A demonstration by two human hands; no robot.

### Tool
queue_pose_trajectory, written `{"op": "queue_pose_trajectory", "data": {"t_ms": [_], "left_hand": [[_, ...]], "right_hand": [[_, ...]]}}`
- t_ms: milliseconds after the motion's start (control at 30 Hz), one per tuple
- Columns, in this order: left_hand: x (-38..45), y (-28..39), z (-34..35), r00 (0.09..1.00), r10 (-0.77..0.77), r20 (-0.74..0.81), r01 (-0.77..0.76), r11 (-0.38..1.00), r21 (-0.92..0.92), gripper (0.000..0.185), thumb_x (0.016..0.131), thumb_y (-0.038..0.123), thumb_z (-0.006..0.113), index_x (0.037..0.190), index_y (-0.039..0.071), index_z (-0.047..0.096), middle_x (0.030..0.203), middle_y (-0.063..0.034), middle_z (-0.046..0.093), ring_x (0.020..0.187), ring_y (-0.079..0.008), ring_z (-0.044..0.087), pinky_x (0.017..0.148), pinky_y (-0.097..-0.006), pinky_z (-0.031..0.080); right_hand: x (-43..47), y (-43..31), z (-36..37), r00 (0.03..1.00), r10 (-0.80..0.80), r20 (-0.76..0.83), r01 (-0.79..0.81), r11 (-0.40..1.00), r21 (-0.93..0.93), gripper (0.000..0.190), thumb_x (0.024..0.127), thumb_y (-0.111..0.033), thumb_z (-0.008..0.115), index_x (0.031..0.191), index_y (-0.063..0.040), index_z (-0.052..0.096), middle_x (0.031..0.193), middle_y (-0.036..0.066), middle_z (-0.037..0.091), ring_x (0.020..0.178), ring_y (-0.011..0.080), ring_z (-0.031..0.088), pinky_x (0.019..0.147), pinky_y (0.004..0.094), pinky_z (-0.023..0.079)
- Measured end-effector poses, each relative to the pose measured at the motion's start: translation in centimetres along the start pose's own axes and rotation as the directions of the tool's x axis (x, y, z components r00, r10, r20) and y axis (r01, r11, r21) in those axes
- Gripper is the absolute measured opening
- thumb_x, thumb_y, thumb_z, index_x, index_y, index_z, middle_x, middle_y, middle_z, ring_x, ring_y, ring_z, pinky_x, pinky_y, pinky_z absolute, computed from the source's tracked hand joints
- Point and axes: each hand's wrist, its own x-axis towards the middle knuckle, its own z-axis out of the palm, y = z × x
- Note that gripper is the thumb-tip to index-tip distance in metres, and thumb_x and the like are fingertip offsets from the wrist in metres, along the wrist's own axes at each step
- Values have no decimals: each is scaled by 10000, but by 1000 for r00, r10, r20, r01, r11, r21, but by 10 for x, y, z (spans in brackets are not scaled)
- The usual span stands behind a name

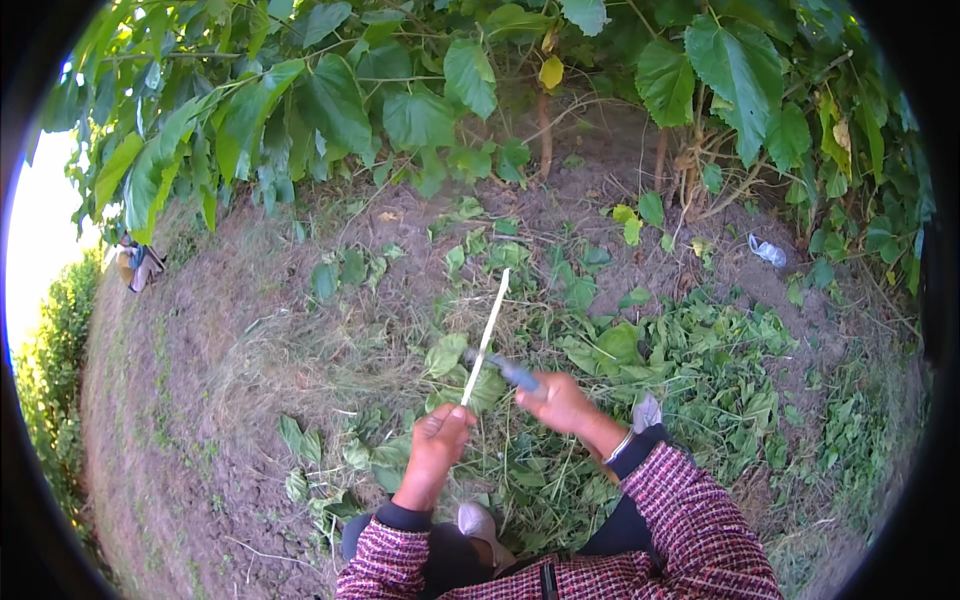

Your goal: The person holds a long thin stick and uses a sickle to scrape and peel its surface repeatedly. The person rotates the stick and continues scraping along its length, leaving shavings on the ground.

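A pale, peeled stick (487,334) stands up from my left hand (444,431), whose thumb and fingers pinch its lower end. In my right hand (556,401) is a tool with a blue-grey handle (519,375). Its far end, blurred, reaches to the stick and seems to cross or touch it; I cannot tell the kind of blade. Below and around both hands, cut green leaves (487,386) and grass cover the ground. One light-coloured shoe (480,525) shows below my left hand and another (646,412) beside my right wrist.
Leafy branches (330,97) overhang the far side, with thin trunks (544,131) beneath. A crumpled clear plastic piece (766,251) lies on the soil at right. More cut leaves (697,337) are heaped to the right. Far left, another person (139,262) is low by the hedge.
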Motion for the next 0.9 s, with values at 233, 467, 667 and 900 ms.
{"op": "queue_pose_trajectory", "data": {"t_ms": [233, 467, 667, 900], "left_hand": [[-1, 2, 0, 996, -69, 51, 71, 996, -53, 213, 1002, 197, 486, 883, 61, 599, 575, 99, 365, 457, -13, 274, 411, -199, 194], [-7, 7, -3, 983, -137, 120, 154, 976, -155, 230, 1013, 199, 467, 890, 33, 569, 563, 72, 337, 434, -39, 248, 394, -215, 191], [-8, 6, -2, 979, -137, 149, 164, 969, -186, 239, 1015, 205, 462, 891, 34, 573, 562, 62, 344, 431, -46, 256, 391, -222, 195], [-6, 6, 1, 991, -97, 91, 111, 981, -158, 233, 1013, 194, 463, 889, 31, 575, 549, 61, 339, 425, -48, 255, 389, -226, 197]], "right_hand": [[-2, 2, 4, 998, -22, 61, 25, 998, -52, 289, 865, -207, 671, 1122, -75, 665, 866, 95, 690, 799, 178, 658, 775, 329, 525], [8, -22, -18, 995, 96, -25, -94, 993, 68, 296, 894, -164, 628, 1176, -74, 639, 934, 74, 698, 839, 196, 662, 796, 335, 522], [10, 0, -10, 999, -2, -51, 4, 999, 37, 243, 887, -179, 649, 1087, -42, 654, 826, 56, 679, 718, 148, 611, 711, 300, 510], [-7, -7, 3, 999, -12, 51, 14, 999, -45, 248, 905, -167, 637, 1131, -70, 661, 916, 56, 699, 816, 154, 642, 781, 309, 519]]}}
